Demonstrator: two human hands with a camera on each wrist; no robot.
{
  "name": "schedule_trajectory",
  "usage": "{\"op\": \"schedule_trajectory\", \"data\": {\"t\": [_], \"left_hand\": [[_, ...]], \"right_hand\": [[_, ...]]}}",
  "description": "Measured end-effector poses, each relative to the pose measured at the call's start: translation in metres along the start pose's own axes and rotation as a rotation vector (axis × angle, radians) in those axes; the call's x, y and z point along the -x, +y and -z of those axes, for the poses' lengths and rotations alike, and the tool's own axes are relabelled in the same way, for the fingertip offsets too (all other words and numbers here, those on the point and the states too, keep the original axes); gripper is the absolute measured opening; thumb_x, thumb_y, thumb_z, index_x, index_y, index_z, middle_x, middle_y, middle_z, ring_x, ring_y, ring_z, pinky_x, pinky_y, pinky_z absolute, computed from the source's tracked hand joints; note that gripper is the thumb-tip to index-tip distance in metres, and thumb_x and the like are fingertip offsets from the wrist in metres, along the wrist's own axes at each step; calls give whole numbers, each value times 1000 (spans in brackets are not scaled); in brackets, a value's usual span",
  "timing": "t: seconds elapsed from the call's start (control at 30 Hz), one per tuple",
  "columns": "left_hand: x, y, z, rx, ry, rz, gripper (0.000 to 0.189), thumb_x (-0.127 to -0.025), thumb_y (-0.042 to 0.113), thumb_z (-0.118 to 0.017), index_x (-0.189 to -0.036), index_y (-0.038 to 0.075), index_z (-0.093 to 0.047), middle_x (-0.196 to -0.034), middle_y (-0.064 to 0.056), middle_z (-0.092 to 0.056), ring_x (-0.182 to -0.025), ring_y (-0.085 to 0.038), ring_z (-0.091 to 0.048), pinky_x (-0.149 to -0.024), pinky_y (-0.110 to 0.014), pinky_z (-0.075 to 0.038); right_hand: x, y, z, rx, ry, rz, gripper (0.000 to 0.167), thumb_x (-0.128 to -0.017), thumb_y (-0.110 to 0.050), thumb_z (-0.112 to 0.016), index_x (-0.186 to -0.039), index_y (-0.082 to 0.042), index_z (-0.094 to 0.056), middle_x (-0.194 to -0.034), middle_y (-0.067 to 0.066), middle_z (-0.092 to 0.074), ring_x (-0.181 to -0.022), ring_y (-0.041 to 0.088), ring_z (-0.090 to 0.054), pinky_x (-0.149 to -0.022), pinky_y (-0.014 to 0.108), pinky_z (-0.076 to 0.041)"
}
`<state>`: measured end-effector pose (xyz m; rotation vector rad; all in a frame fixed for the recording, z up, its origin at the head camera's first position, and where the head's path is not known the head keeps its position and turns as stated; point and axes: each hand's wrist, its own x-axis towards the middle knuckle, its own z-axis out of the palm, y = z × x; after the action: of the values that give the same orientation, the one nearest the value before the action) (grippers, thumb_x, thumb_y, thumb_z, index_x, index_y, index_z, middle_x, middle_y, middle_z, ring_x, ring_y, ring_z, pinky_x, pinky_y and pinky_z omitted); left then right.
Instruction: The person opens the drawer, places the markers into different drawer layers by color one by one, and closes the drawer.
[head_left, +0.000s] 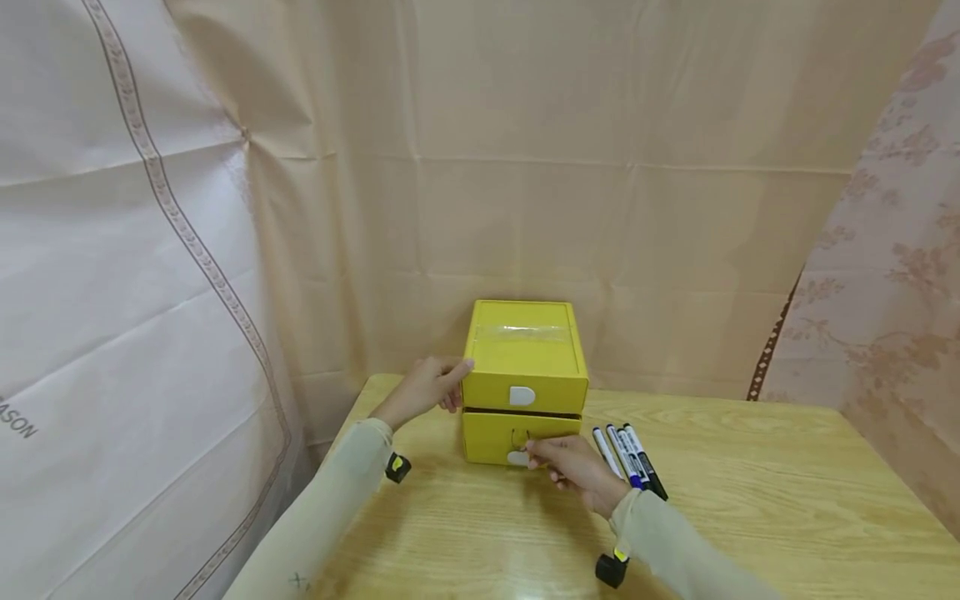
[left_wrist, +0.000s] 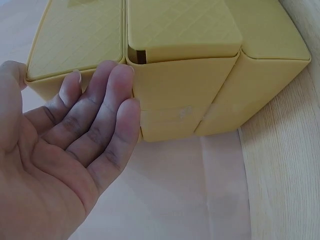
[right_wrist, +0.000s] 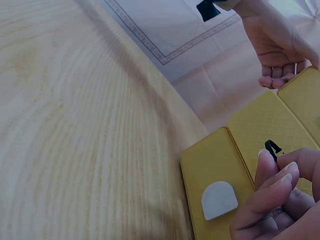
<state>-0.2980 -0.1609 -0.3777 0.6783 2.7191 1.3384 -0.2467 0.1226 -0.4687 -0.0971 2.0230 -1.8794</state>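
A yellow drawer box of stacked tiers stands near the back of the table. Its middle drawer sticks out a little, with a dark gap above its front. My right hand pinches the black loop handle on that drawer between thumb and finger. My left hand is at the box's left side, its thumb on the upper edge and its loosely bent fingers against the side. White tabs mark the top tier and the bottom tier. What lies inside the drawer is hidden.
Several marker pens lie side by side on the wooden table, just right of the box and close to my right hand. Beige cloth hangs behind the table, and pale cloth hangs on the left.
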Motion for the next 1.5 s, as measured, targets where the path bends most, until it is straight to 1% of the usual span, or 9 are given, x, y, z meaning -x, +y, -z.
{"op": "schedule_trajectory", "data": {"t": [0.13, 0.23, 0.33, 0.6, 0.73, 0.83, 1.0, 1.33, 1.5], "left_hand": [[1, 0, -1, -1, -4, -1, 58, -108, 55, -43, -83, 9, -68, -74, -7, -69, -67, -29, -71, -67, -44, -61], [2, 0, -2, -5, -5, 0, 59, -108, 56, -42, -83, 10, -68, -75, -7, -70, -66, -27, -70, -67, -45, -61], [3, 0, -1, 0, -9, 0, 59, -108, 56, -42, -82, 9, -68, -75, -9, -70, -65, -26, -70, -69, -49, -60], [3, 2, 0, 2, 0, 6, 59, -108, 56, -43, -82, 9, -67, -74, -7, -70, -66, -26, -70, -72, -53, -60], [4, 3, 0, 10, 1, 11, 60, -108, 57, -43, -82, 8, -67, -74, -8, -69, -66, -27, -70, -73, -55, -59], [4, 3, 0, 9, 4, 17, 60, -107, 57, -43, -82, 9, -68, -74, -8, -69, -67, -27, -70, -73, -54, -60], [4, 2, 0, -3, 4, 11, 60, -107, 58, -42, -83, 9, -68, -75, -7, -70, -66, -26, -70, -69, -46, -60], [5, 0, -1, 1, 1, 15, 59, -108, 56, -42, -84, 10, -68, -75, -8, -70, -67, -27, -70, -71, -48, -60], [4, 0, -1, 9, 6, 9, 59, -108, 56, -42, -83, 9, -68, -76, -10, -70, -67, -28, -70, -73, -54, -59]], "right_hand": [[8, 3, -1, 16, -16, 4, 36, -98, -30, -71, -113, 2, -76, -83, 1, -72, -58, 6, -44, -50, 18, -38], [14, 5, -2, 24, -25, -14, 33, -98, -33, -71, -110, -2, -78, -83, 0, -72, -56, 4, -44, -49, 18, -38], [20, 6, -3, 24, -30, -30, 33, -97, -35, -72, -108, -5, -79, -84, 0, -73, -56, 3, -43, -48, 16, -37], [38, 10, -8, 17, -74, -52, 40, -96, -40, -73, -116, -6, -77, -84, -1, -73, -55, 2, -43, -47, 15, -37], [46, 11, -9, 26, -84, -55, 40, -96, -40, -72, -116, -6, -77, -84, -1, -73, -54, 2, -43, -47, 16, -37], [49, 11, -10, 27, -92, -58, 39, -97, -39, -71, -116, -6, -77, -83, -1, -73, -55, 2, -43, -47, 16, -36], [54, 13, -10, 27, -107, -50, 37, -99, -38, -69, -118, -6, -77, -84, -1, -73, -55, 3, -43, -47, 16, -35], [65, 16, -12, 27, -117, -56, 37, -98, -37, -71, -116, -6, -77, -84, -2, -73, -55, 3, -43, -48, 17, -36], [68, 16, -14, 24, -115, -58, 38, -98, -39, -71, -115, -5, -77, -83, -2, -72, -55, 3, -43, -47, 17, -36]]}}
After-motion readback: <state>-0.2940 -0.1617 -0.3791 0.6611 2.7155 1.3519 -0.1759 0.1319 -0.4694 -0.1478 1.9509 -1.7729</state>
